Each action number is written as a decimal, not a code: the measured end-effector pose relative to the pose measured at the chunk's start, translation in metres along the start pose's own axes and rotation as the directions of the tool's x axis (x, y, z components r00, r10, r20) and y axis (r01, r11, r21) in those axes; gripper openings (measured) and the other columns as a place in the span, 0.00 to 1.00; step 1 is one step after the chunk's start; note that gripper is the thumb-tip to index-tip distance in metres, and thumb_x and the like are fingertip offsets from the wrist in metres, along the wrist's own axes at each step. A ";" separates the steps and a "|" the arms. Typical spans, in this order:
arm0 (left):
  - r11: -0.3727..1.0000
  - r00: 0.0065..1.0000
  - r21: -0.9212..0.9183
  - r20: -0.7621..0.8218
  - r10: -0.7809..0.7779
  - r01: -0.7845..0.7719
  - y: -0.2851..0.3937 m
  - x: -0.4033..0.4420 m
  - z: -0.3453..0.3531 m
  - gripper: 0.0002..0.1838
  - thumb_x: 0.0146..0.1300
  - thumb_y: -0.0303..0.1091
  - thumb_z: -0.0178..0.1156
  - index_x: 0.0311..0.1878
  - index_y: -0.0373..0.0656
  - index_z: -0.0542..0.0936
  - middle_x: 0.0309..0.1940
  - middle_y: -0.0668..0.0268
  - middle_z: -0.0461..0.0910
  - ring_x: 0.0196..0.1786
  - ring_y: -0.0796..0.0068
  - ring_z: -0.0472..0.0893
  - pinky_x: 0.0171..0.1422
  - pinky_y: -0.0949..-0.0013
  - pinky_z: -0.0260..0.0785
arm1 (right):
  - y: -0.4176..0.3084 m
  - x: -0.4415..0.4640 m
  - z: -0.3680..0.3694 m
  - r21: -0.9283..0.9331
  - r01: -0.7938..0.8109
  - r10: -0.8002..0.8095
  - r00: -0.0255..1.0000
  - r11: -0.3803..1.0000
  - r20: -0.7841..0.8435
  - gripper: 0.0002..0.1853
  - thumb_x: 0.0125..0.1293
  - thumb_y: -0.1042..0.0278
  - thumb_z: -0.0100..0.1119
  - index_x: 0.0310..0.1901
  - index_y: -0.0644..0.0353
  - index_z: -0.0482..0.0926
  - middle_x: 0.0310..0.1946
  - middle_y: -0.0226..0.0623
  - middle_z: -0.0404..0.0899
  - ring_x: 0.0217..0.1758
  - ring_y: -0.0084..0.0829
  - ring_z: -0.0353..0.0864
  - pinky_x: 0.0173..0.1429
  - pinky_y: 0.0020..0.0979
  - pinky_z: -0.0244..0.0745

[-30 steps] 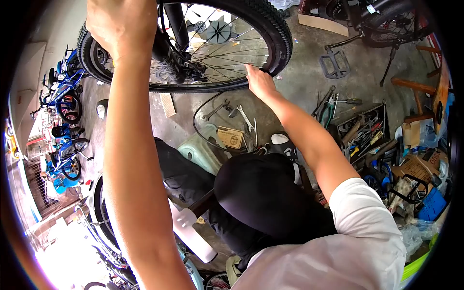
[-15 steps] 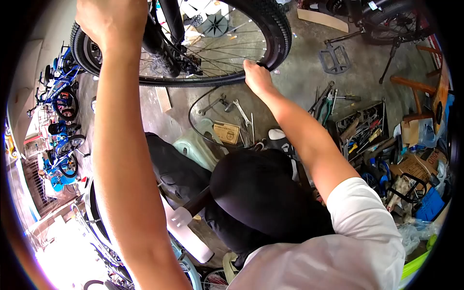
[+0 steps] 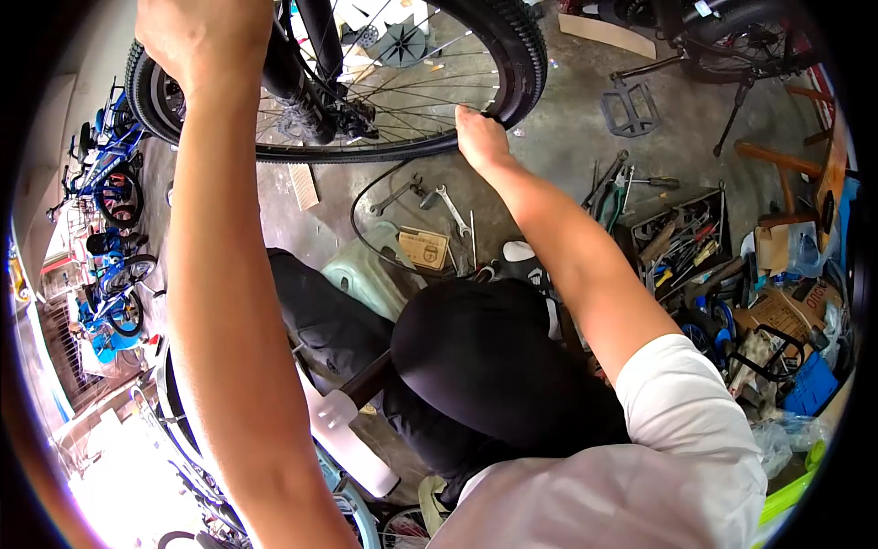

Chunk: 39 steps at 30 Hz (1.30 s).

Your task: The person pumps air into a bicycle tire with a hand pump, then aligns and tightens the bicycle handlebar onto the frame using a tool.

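Observation:
A bicycle wheel with a black knobbly tire (image 3: 529, 78) hangs across the top of the head view, its spokes and the black fork (image 3: 297, 96) beside it. My right hand (image 3: 482, 139) is closed round the lower right of the tire, thumb over the rim's inner side. At the upper left, my left hand (image 3: 206, 41) is in front of the wheel near the fork. The frame's top edge and the back of the hand hide its fingers, so what it grips is not visible.
On the floor below lie wrenches (image 3: 453, 209), a small cardboard box (image 3: 423, 247) and a pedal (image 3: 629, 110). A tool tray (image 3: 672, 242) full of tools stands at right, near a wooden stool (image 3: 786, 160). Blue bicycles (image 3: 114, 197) line the left.
The wheel and both hands sit slightly further left in the view, along with the surroundings. My right hand keeps its hold on the tire.

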<state>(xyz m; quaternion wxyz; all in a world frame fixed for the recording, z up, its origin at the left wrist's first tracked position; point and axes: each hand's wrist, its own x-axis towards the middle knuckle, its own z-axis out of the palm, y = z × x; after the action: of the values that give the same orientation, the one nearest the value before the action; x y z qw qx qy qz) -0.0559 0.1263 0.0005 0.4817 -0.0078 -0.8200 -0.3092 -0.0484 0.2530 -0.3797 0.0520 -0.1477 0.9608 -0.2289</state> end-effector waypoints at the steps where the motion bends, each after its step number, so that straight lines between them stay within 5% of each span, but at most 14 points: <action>1: 1.000 1.000 -0.003 -0.019 0.013 -0.013 -0.003 0.002 0.001 0.14 0.59 0.37 0.60 0.43 0.36 0.78 0.26 0.64 0.77 0.29 0.71 0.75 0.37 0.64 0.69 | -0.001 0.003 -0.001 0.020 -0.002 0.002 1.000 1.000 0.000 0.11 0.74 0.70 0.45 0.47 0.66 0.77 0.36 0.53 0.87 0.37 0.52 0.90 0.43 0.50 0.87; 10: 0.997 0.994 -0.045 0.085 -0.064 0.068 -0.002 0.003 -0.005 0.13 0.59 0.35 0.60 0.42 0.35 0.78 0.27 0.65 0.77 0.29 0.73 0.76 0.36 0.66 0.69 | 0.000 0.002 0.003 0.013 0.034 -0.034 0.999 0.999 0.033 0.12 0.74 0.71 0.45 0.47 0.69 0.76 0.40 0.56 0.87 0.39 0.53 0.91 0.44 0.50 0.87; 15: 0.997 0.997 0.033 0.048 0.066 -0.068 0.006 0.004 -0.006 0.12 0.58 0.34 0.59 0.41 0.36 0.77 0.28 0.64 0.77 0.30 0.72 0.76 0.37 0.64 0.71 | -0.004 0.002 -0.004 0.031 -0.008 0.007 1.000 0.999 0.025 0.12 0.75 0.71 0.43 0.48 0.68 0.76 0.40 0.57 0.87 0.39 0.52 0.91 0.44 0.49 0.88; 22: 0.997 0.995 -0.040 0.077 -0.061 0.065 0.004 -0.002 -0.006 0.10 0.60 0.35 0.58 0.41 0.40 0.76 0.26 0.69 0.73 0.28 0.78 0.73 0.33 0.68 0.68 | -0.002 0.000 -0.001 -0.001 0.023 -0.023 0.999 1.000 0.036 0.09 0.73 0.72 0.46 0.44 0.68 0.76 0.38 0.56 0.87 0.38 0.52 0.91 0.43 0.49 0.88; 26: 0.999 0.998 -0.005 0.055 0.044 -0.044 0.003 0.003 -0.004 0.10 0.60 0.33 0.58 0.41 0.39 0.77 0.26 0.68 0.74 0.28 0.76 0.73 0.34 0.68 0.68 | -0.003 0.002 -0.002 0.018 0.016 -0.016 1.000 1.000 0.014 0.11 0.73 0.71 0.45 0.45 0.69 0.76 0.38 0.57 0.87 0.38 0.52 0.91 0.43 0.49 0.88; 31: 0.999 0.997 -0.031 0.074 0.024 -0.022 0.003 0.003 -0.009 0.11 0.59 0.33 0.59 0.40 0.37 0.77 0.27 0.65 0.76 0.29 0.73 0.76 0.35 0.65 0.70 | -0.006 -0.003 -0.004 0.039 -0.056 0.053 0.996 0.998 0.066 0.09 0.71 0.73 0.49 0.48 0.65 0.73 0.43 0.56 0.87 0.44 0.55 0.90 0.48 0.51 0.86; 34: 1.000 0.998 -0.005 0.057 0.010 -0.010 -0.001 0.005 -0.008 0.11 0.59 0.33 0.59 0.41 0.36 0.78 0.26 0.65 0.76 0.29 0.72 0.76 0.35 0.64 0.70 | 0.004 -0.019 -0.003 0.123 0.027 -0.032 0.999 0.992 0.040 0.14 0.71 0.73 0.52 0.56 0.62 0.72 0.57 0.53 0.82 0.48 0.53 0.89 0.47 0.46 0.87; 36: 1.000 0.999 0.000 0.036 0.026 -0.026 -0.002 0.005 -0.007 0.11 0.59 0.33 0.59 0.41 0.36 0.79 0.26 0.64 0.77 0.29 0.72 0.76 0.35 0.63 0.70 | 0.009 -0.056 -0.015 0.356 0.278 -0.168 0.936 0.892 -0.310 0.19 0.71 0.72 0.60 0.62 0.58 0.71 0.64 0.47 0.78 0.61 0.49 0.83 0.53 0.45 0.85; 37: 0.996 0.996 0.033 0.019 0.086 -0.087 -0.005 0.004 -0.006 0.12 0.59 0.33 0.59 0.43 0.36 0.79 0.26 0.64 0.78 0.29 0.71 0.77 0.36 0.62 0.71 | 0.019 -0.072 -0.018 0.339 0.302 -0.192 0.928 0.891 -0.320 0.22 0.70 0.72 0.62 0.64 0.57 0.70 0.66 0.46 0.77 0.62 0.50 0.82 0.53 0.45 0.85; 39: 0.989 0.996 0.130 0.040 -0.075 0.069 -0.012 0.012 -0.007 0.13 0.58 0.33 0.61 0.44 0.37 0.81 0.27 0.61 0.81 0.29 0.69 0.78 0.37 0.60 0.71 | 0.047 -0.120 -0.022 0.351 0.238 -0.156 0.957 0.906 -0.246 0.24 0.70 0.72 0.63 0.66 0.57 0.69 0.66 0.46 0.76 0.63 0.51 0.81 0.55 0.45 0.83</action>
<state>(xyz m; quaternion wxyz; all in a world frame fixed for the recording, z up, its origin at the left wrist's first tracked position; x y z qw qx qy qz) -0.0606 0.1095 0.0061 0.4511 0.0460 -0.8485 -0.2728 0.0495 0.3394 -0.3779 -0.0469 -0.2064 0.8789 -0.4275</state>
